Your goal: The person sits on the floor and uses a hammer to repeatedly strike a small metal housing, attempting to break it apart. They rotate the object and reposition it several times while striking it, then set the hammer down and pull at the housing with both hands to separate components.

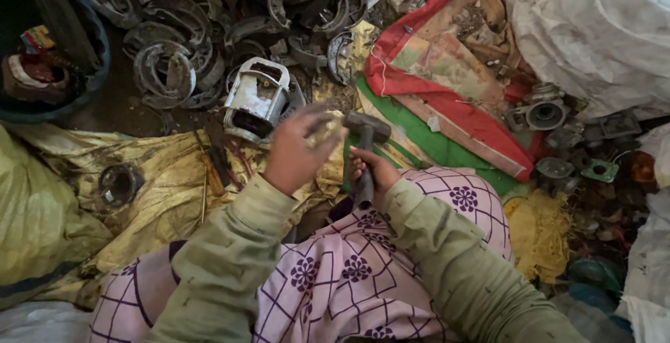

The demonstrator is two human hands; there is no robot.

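1. Fingers of left hand: curled shut, pinching a small pale piece between thumb and fingertips; blurred, so cannot tell its exact shape.
2. Piece: held up off the yellow sack, just right of the white housing and just left of the hammer head, near it but apart.
3. Hammer head: raised, dark, level with the piece; handle runs down towards the lap.
4. Fingers of right hand: wrapped tight round the handle, high up, close under the head; no gap showing.
5. Left side, judged: better to rest the piece on something hard than to strike it in the air; the soft sack would swallow the blow.
6. Keep fingertips back on the far end of the piece, clear of the spot to be struck; pinch firmly so it cannot spin.
7. Right side, judged: suits short, light taps from the wrist, given the choked-up grip; slide the hand lower on the handle only if more force is needed.
8. Meet the piece squarely with the flat face; a glancing blow could send it into the heap of brake shoes or catch the left thumb.
9. Around, left to right: dark tub, round part on the sack, red and green cloth, grey casting, white bag.
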